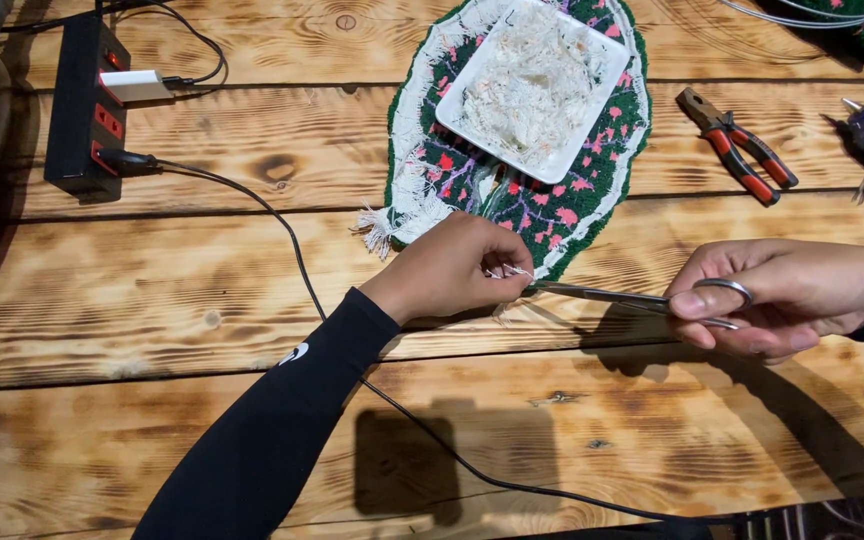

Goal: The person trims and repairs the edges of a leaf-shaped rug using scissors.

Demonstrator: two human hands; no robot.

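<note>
At six o'clock of the oval tufted rug, the left hand pinches white fringe threads; the right hand, at three o'clock, grips scissors, blades touching the threads.

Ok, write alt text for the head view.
The left hand pinches white fringe at the edge of a green tufted rug while the right hand holds scissors to it. A white tray of trimmings sits on the rug.
</note>
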